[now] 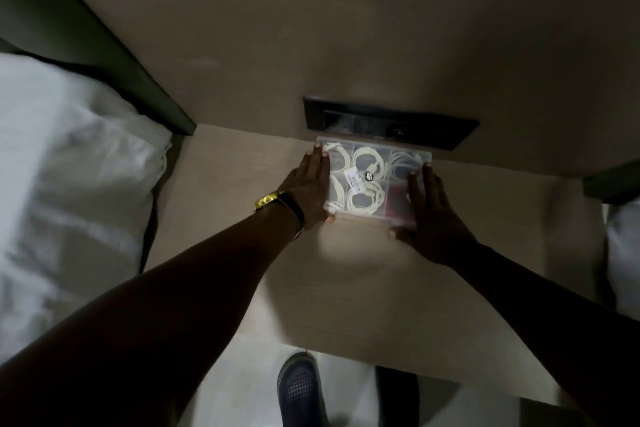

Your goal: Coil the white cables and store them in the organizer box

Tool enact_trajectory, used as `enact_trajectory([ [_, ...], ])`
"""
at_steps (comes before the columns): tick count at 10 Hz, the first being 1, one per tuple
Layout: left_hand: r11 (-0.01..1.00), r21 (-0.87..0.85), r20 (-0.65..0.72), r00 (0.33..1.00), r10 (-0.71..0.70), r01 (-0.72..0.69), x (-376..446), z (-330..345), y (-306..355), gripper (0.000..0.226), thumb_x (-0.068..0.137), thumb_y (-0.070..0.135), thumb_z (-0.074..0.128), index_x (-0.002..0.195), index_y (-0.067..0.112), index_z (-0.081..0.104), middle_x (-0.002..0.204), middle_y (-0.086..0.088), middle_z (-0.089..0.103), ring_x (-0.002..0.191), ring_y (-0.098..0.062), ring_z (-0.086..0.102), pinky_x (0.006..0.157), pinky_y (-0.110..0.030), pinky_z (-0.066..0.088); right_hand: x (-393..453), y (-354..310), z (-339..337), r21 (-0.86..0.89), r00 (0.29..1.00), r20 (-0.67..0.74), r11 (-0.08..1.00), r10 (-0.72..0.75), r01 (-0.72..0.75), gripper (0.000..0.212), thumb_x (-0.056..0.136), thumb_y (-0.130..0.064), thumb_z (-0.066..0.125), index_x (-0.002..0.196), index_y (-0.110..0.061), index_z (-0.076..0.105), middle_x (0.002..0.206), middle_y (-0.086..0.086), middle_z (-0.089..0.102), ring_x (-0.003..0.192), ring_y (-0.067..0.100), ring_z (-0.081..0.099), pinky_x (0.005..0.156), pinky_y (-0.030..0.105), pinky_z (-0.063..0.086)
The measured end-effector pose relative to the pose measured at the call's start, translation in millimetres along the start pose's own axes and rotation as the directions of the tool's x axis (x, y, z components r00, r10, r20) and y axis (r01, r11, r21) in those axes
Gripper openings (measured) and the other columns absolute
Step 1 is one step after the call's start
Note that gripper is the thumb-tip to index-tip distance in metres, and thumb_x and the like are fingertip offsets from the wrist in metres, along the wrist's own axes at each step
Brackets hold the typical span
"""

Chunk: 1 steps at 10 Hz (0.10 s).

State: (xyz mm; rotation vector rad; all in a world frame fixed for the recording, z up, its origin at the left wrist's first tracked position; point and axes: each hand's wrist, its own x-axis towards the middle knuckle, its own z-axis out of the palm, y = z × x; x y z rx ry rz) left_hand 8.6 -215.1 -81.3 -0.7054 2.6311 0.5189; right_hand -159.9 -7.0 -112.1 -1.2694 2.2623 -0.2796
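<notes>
A clear plastic organizer box (pixel 374 146) sits at the back of a light wooden bedside table (pixel 346 288), against the wall. Its lid is closed, and coiled white cables (pixel 367 159) show through it in several compartments. A red item (pixel 398 201) fills the near right compartment. My left hand (pixel 308 187) lies flat against the box's left side, thumb at the near corner. My right hand (pixel 429 208) holds the right side, fingers stretched along the lid and thumb at the front edge.
A dark socket panel (pixel 391 123) is set in the wall just behind the box. A bed with white linen (pixel 69 184) lies to the left and more white bedding (pixel 623 253) to the right. My dark shoe (pixel 301 388) shows on the floor below the table's edge.
</notes>
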Motion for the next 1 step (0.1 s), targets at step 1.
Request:
enact_trajectory([
  [1, 0.999, 0.035, -0.072, 0.997, 0.017, -0.014, -19.5, -26.9, 18.8, 0.129, 0.073, 0.044, 0.079, 0.149, 0.002, -0.016, 0.159, -0.025, -0.02, 0.149, -0.038, -0.011, 0.124, -0.042, 0.009, -23.5, -6.9, -41.0, -0.001, 0.999, -0.03, 1.0, -0.022, 0.022, 0.123, 0.072, -0.075, 0.064, 0.148, -0.043, -0.027, 0.162, -0.002, -0.03, 0.15, 0.027, -0.026, 0.12, 0.052, 0.009],
])
